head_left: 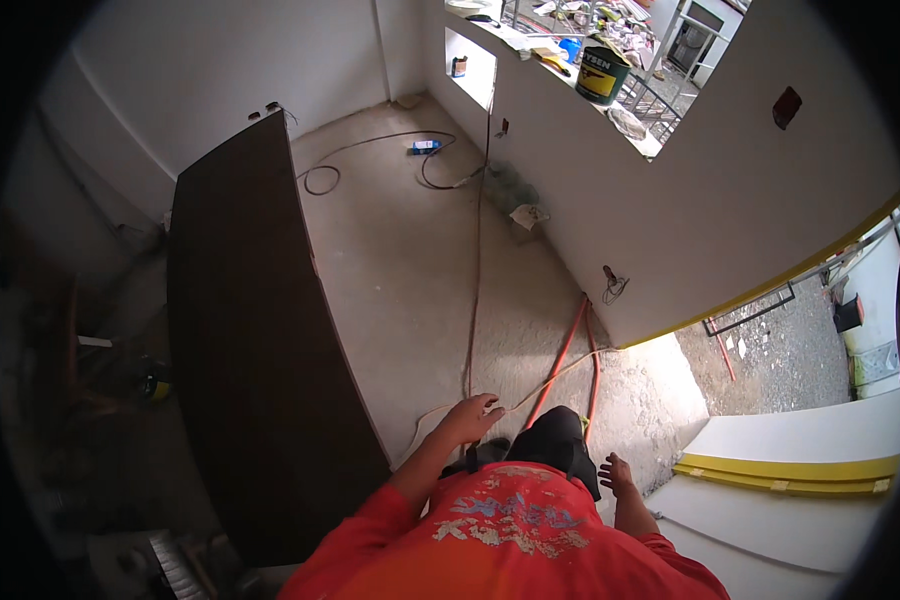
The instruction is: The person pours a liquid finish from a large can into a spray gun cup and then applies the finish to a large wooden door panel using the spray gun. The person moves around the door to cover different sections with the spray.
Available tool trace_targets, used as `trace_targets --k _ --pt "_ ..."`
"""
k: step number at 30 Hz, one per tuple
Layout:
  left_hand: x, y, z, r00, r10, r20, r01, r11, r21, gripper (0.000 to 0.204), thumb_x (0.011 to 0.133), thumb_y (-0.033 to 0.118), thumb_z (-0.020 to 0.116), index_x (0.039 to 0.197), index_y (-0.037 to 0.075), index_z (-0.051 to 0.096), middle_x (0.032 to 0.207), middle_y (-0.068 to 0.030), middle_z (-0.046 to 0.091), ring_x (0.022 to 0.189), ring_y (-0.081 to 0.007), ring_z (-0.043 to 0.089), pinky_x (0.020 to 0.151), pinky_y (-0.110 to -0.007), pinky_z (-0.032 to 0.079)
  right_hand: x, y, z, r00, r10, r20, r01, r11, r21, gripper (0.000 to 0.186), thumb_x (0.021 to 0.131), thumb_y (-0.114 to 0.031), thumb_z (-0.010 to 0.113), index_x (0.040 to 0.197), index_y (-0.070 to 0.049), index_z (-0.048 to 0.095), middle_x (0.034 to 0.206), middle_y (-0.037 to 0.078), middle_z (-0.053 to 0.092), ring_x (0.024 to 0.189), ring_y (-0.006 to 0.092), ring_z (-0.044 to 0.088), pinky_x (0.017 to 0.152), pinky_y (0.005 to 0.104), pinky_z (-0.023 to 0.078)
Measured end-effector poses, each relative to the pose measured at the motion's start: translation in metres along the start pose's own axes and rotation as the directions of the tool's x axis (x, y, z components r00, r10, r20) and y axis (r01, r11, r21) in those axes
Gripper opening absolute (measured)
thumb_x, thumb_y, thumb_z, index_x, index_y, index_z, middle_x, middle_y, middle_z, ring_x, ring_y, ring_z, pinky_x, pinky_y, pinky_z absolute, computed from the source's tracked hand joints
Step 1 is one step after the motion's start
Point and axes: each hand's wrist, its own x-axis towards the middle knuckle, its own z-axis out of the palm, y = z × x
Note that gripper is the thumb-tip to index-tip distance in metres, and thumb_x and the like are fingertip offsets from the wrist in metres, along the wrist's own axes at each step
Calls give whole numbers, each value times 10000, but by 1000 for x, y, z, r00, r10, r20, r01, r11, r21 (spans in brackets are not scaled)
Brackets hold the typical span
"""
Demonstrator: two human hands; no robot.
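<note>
My left hand [473, 418] hangs in front of my body with its fingers loosely bent and apart, holding nothing. On the floor beneath it run a thin dark cord [475, 300] and a pale cord [545, 382]. Lower at my right side, my right hand [616, 472] has its fingers spread, also with nothing in it. Two orange hoses [568, 357] lie on the floor ahead of my legs, between the two hands. A large dark brown panel [255, 300] stands on edge to the left of my left arm, apart from my hand.
A dark coiled cable [322, 180] and a blue-and-white container [425, 147] lie on the far floor. Plastic bags [515, 190] rest against the right wall. A dark green bucket [602, 75] stands on the window ledge. At right, a doorway with yellow edging [785, 475] opens onto gravel.
</note>
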Motion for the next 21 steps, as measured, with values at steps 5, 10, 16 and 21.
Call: trace_targets --k 5,10,16,21 --pt "86 -2 -72 997 -71 12 71 997 -38 617 987 475 665 1407 26 608 1302 -236 691 1145 -366 700 1011 -422 533 74 -88 50 985 92 146 -38 940 -338 614 1041 -530 516 1463 -85 545 1387 166 636 1188 351 660 926 556 559" --pt "187 -25 -148 956 -216 -198 227 973 39 647 978 490 653 1402 3 610 1334 -269 666 1225 -396 660 1051 -429 511 174 -244 127 937 285 202 -196 906 -374 515 947 -555 658 1226 -123 676 1148 74 691 924 249 654 814 500 557" --pt "283 0 -272 922 -380 -75 388 902 191 610 985 418 657 1406 -20 605 1338 -281 662 1254 -399 649 1059 -431 508 310 -474 255 968 122 221 -77 977 -201 501 1023 -458 545 1288 -43 635 1269 186 692 1122 374 706 854 540 587" --pt "368 30 -386 868 -352 -351 334 936 -113 582 988 387 670 1391 -29 612 1316 -263 683 1227 -350 674 1043 -425 517 405 -702 365 654 -404 639 689 -31 -724 524 979 -453 556 1128 14 741 1126 259 735 1018 413 719 910 463 571"
